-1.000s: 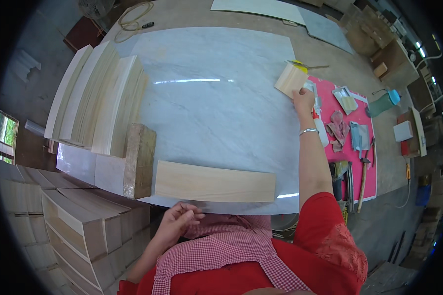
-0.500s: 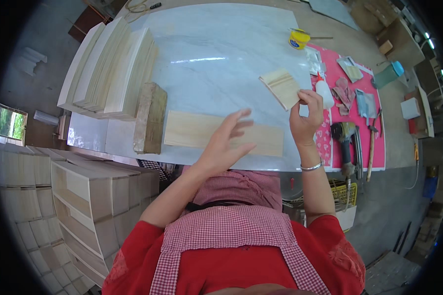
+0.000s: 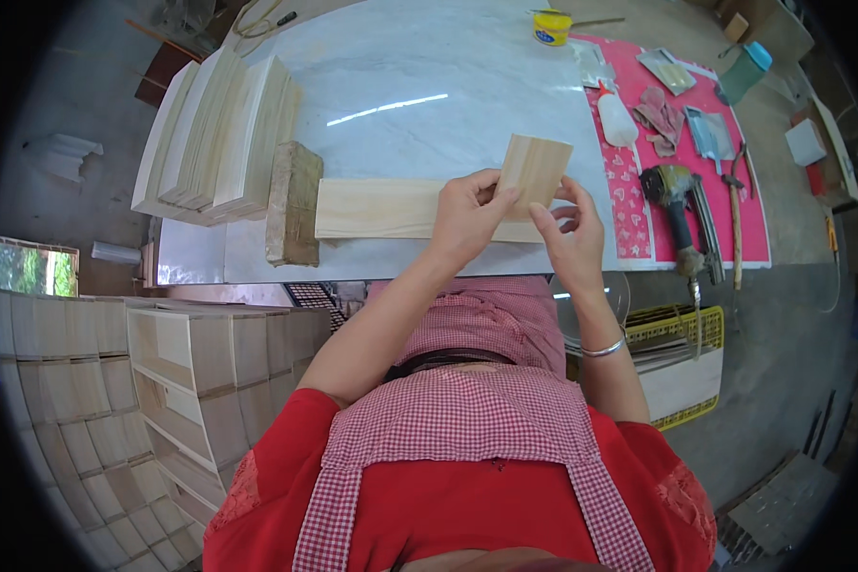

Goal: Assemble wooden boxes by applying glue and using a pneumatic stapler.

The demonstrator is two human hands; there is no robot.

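A small rectangular wooden board (image 3: 536, 173) is held upright between my two hands, over the right part of a longer wooden plank. My left hand (image 3: 469, 214) pinches its left lower edge. On its right lower edge, the fingers of my right hand (image 3: 574, 224) close round the wood. The long pale plank (image 3: 377, 208) lies flat along the near side of the table (image 3: 400, 143), its right portion partly covered by my hands and the small board. At the plank's left end stands a rough, worn wooden block (image 3: 294, 205).
Stacked boards (image 3: 248, 133) fill the table's left. On a pink cloth (image 3: 634, 224) at the right lie a white glue bottle (image 3: 617, 119), a nail gun (image 3: 679, 210), a hammer (image 3: 734, 224) and a rag (image 3: 660, 119). A yellow tub (image 3: 551, 29) stands farther back. Wooden shelf units (image 3: 176, 367) rise at lower left.
My right hand has lifted the small board from the table and brought it left, over the plank. My left hand has moved up to it and taken hold. The view has shifted.
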